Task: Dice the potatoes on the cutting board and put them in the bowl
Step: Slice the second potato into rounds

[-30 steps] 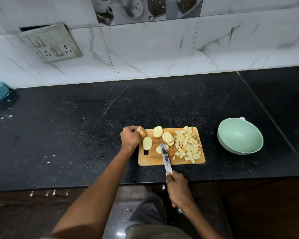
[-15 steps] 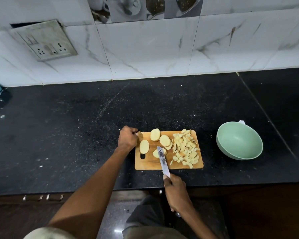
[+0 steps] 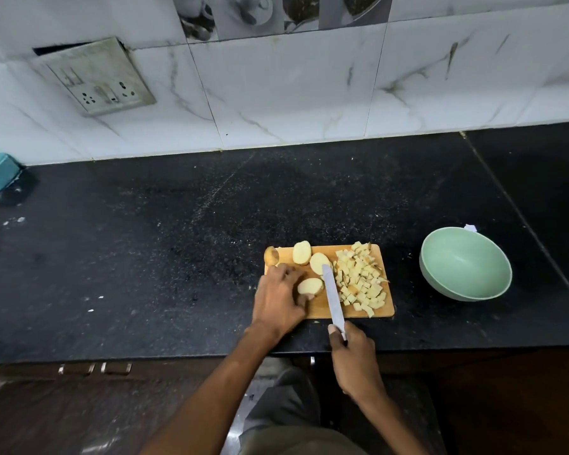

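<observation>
Black counter (image 3: 145, 257), one bowl (image 3: 465, 263) (green), one knife (image 3: 333, 295)

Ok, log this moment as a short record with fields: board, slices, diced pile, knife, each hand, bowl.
board: wooden cutting board on the black counter
slices: several potato slices on the board's left half, undiced
diced pile: potato cubes on the board's right half
knife: blade lies across the board between slices and cubes
left hand: fingers on a slice
right hand: grips the knife handle
bowl: green bowl right of the board, no potato inside
</observation>
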